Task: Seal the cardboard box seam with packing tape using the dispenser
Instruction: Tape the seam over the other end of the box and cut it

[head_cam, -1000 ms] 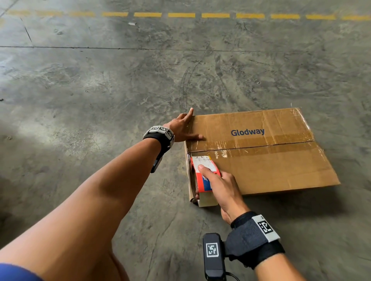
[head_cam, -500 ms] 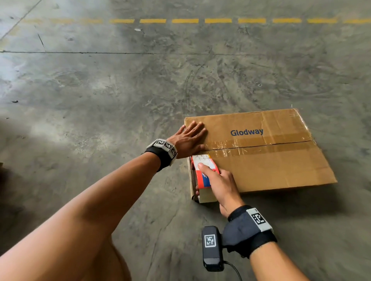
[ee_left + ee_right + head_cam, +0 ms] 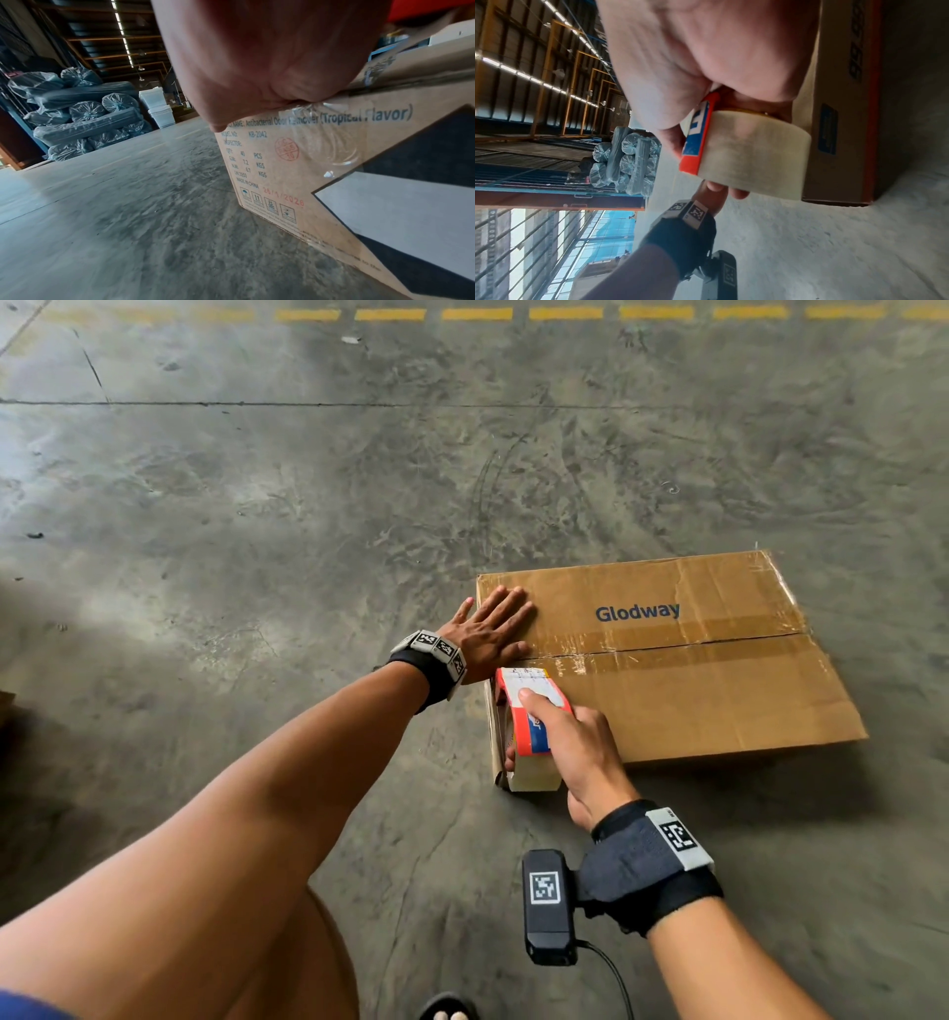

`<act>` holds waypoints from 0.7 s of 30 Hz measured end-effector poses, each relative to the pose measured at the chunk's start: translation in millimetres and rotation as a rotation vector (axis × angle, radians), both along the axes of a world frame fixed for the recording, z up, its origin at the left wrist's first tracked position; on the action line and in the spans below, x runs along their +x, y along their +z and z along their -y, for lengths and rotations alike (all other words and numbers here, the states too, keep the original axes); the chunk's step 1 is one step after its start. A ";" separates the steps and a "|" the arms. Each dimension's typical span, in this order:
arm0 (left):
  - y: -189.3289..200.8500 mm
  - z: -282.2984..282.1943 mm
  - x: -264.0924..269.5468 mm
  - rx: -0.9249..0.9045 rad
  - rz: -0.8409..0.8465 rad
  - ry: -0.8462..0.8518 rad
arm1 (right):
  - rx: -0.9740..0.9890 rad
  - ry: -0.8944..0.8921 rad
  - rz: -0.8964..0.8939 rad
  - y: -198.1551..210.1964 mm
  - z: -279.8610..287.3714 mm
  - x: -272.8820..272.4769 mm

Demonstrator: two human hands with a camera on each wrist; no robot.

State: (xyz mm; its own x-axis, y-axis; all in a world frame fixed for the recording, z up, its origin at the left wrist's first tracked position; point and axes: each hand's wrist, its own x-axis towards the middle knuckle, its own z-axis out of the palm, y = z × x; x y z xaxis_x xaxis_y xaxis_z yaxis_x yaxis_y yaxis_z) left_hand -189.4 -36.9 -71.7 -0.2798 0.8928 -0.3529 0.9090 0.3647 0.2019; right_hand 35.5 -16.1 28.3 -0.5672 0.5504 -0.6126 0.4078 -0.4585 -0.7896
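A brown cardboard box [image 3: 683, 690] printed "Glodway" lies on the concrete floor, its centre seam [image 3: 683, 645] running left to right between two closed flaps. My left hand [image 3: 490, 631] lies flat with straight fingers on the far flap at the box's left end. My right hand [image 3: 570, 737] grips a red tape dispenser [image 3: 529, 711] holding a clear tape roll [image 3: 752, 148], set against the box's left edge just below the seam. Old clear tape [image 3: 329, 142] shows crinkled on the box's end face [image 3: 270, 166].
Bare grey concrete floor [image 3: 257, 531] surrounds the box, with a dashed yellow line [image 3: 477, 314] far ahead. Plastic-wrapped bundles [image 3: 85, 115] and white tubs [image 3: 156, 107] are stacked by racking in the distance. My knee and foot [image 3: 447, 1012] are at the bottom.
My left hand slid from the box's far left corner onto the far flap and now lies flat near the seam. The right hand with the dispenser stayed at the left edge.
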 end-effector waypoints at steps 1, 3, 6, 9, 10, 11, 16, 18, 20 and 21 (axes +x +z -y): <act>0.5 0.0 0.8 -0.005 0.001 0.009 | -0.005 0.010 0.004 0.4 1.8 2.6; 1.5 -0.6 1.3 -0.009 -0.002 0.023 | -0.003 0.021 0.023 -2.6 7.7 11.9; 2.8 -0.4 0.9 0.000 -0.001 0.023 | 0.003 0.013 0.041 -8.7 18.6 29.8; 3.9 0.2 2.0 0.001 0.011 0.017 | 0.037 0.020 0.039 -12.8 25.5 41.0; 3.9 0.3 2.6 0.004 0.010 0.014 | 0.056 0.023 0.042 -14.4 26.6 42.3; 4.0 0.5 3.5 0.008 0.009 0.010 | 0.068 0.023 0.047 -15.2 27.4 43.1; 1.9 2.1 5.1 0.026 -0.002 0.018 | 0.106 0.035 0.046 -24.6 33.6 47.7; 0.9 1.6 5.5 0.034 -0.011 0.017 | 0.100 0.033 0.042 -28.0 34.5 49.3; -1.3 1.7 5.2 0.042 -0.016 0.017 | 0.086 0.025 0.040 -32.0 32.6 50.5; -2.1 1.8 5.1 0.043 -0.018 0.017 | 0.081 0.027 0.035 -32.2 31.8 51.2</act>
State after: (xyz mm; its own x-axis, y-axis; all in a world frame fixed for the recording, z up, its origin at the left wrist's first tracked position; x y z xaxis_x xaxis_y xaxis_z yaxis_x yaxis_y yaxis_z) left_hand -184.3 -38.7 -73.8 -0.3011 0.9022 -0.3089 0.9063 0.3715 0.2015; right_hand 86.8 -47.9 -3.9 -0.5614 0.5838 -0.5866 0.4475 -0.3821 -0.8085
